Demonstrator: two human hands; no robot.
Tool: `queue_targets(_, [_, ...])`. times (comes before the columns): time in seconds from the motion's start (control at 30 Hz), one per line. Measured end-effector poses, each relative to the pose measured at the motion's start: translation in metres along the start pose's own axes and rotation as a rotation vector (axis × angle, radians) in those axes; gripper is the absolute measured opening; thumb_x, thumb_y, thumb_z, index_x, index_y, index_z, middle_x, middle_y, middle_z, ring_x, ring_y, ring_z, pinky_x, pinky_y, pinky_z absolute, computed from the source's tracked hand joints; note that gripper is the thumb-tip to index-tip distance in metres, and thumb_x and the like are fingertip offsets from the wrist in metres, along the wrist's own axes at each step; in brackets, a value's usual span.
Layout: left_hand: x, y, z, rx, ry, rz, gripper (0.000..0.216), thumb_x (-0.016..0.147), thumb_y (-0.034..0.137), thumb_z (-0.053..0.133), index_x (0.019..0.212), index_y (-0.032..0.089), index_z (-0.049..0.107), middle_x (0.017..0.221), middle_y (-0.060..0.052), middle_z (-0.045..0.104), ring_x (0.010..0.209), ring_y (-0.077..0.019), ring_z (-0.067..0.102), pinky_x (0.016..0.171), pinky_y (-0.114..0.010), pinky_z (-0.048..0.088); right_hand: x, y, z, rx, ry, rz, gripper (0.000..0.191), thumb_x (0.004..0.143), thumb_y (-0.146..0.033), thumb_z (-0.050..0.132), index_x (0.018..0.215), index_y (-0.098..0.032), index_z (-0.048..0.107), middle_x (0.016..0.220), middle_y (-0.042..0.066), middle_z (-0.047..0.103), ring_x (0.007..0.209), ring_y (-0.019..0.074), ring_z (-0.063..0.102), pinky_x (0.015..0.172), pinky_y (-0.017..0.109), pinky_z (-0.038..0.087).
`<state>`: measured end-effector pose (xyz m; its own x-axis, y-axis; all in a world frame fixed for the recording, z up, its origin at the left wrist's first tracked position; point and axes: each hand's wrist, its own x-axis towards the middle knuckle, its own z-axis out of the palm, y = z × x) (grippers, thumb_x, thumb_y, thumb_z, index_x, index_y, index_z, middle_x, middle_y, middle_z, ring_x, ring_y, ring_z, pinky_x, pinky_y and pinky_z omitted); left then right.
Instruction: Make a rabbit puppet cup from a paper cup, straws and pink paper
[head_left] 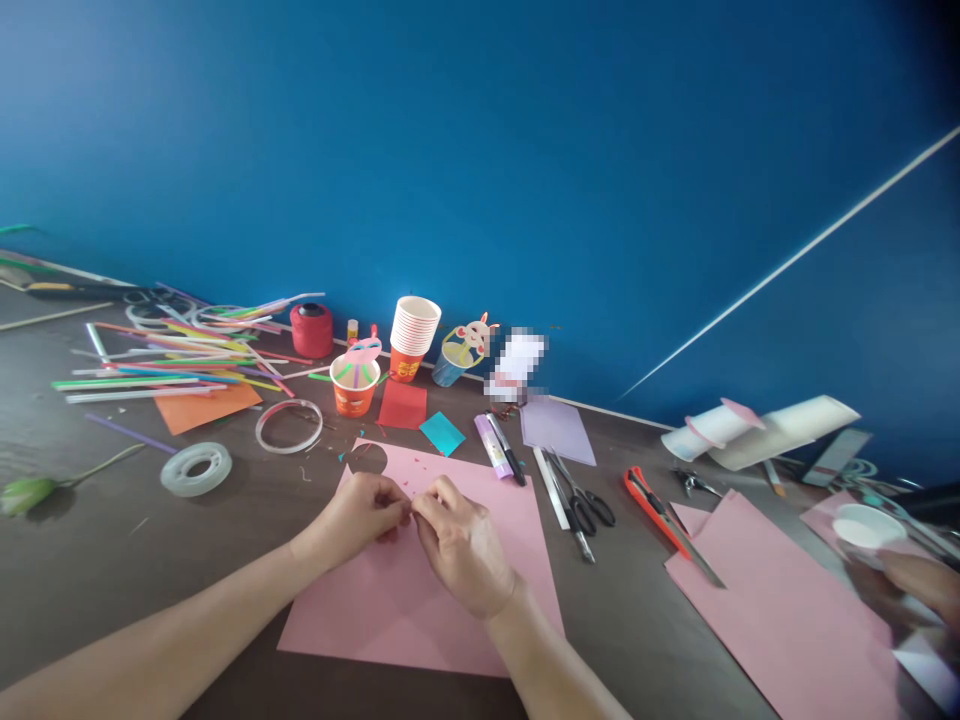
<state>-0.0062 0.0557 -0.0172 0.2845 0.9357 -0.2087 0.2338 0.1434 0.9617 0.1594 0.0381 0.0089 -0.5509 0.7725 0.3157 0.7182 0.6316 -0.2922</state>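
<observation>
Both my hands meet over a large pink paper sheet [480, 645] that has a round piece cut from its far left corner. My left hand [366, 510] is closed in a pinch, its fingertips against those of my right hand [463, 540], which is pinched too. Whatever sits between the fingertips is hidden or too small to name. Tiny pink scraps lie on the sheet beyond my fingers. At its far right edge rest a purple glue stick [493, 447] and a black marker [506, 450].
Black-handled scissors [581, 500] and a red utility knife [660, 515] lie to the right. Straws [187, 350], clear tape [196, 470] and a decorated paper cup [354, 385] stand left, near stacked cups [412, 335]. Another person's hand [926, 585] is at far right.
</observation>
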Motion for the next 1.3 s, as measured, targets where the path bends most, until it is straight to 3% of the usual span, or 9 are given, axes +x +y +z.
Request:
queue_targets(0.4, [-0.003, 0.006, -0.001, -0.079, -0.007, -0.033, 0.017, 0.069, 0.027, 0.055, 0.062, 0.014, 0.062, 0.046, 0.002, 0.056, 0.044, -0.0104, 0.054, 0.044, -0.020, 0.041, -0.001, 0.002, 0.001, 0.053, 0.023, -0.002, 0.017, 0.086, -0.014, 0.040, 0.087, -0.021, 0.055, 0.081, 0.002, 0.052, 0.067, 0.0126, 0.055, 0.059, 0.022, 0.043])
queue_targets(0.6, [-0.004, 0.009, 0.000, -0.079, -0.029, 0.004, 0.015, 0.068, 0.027, 0.058, 0.069, 0.013, 0.063, 0.054, 0.001, 0.059, 0.049, -0.0111, 0.055, 0.045, -0.020, 0.042, 0.000, 0.003, 0.005, 0.249, 0.081, 0.135, 0.012, 0.080, -0.011, 0.046, 0.086, -0.020, 0.052, 0.085, 0.002, 0.053, 0.063, 0.0117, 0.053, 0.058, 0.022, 0.043])
queue_targets(0.83, [-0.005, 0.012, 0.002, -0.065, -0.004, -0.056, 0.017, 0.070, 0.031, 0.057, 0.071, 0.014, 0.061, 0.050, 0.003, 0.052, 0.042, -0.0079, 0.048, 0.038, -0.017, 0.037, 0.000, 0.004, 0.014, 0.446, 0.111, 0.297, 0.010, 0.077, -0.010, 0.050, 0.079, -0.020, 0.049, 0.073, -0.002, 0.055, 0.053, 0.0091, 0.047, 0.051, 0.020, 0.039])
queue_targets(1.3, [-0.004, 0.010, 0.005, -0.050, 0.039, 0.001, 0.009, 0.067, 0.022, 0.055, 0.068, 0.013, 0.058, 0.049, 0.004, 0.051, 0.041, -0.0081, 0.048, 0.042, -0.020, 0.040, 0.000, 0.000, 0.008, 0.302, 0.086, 0.175, 0.009, 0.080, -0.011, 0.045, 0.078, -0.019, 0.049, 0.076, 0.001, 0.055, 0.062, 0.0122, 0.051, 0.055, 0.022, 0.038])
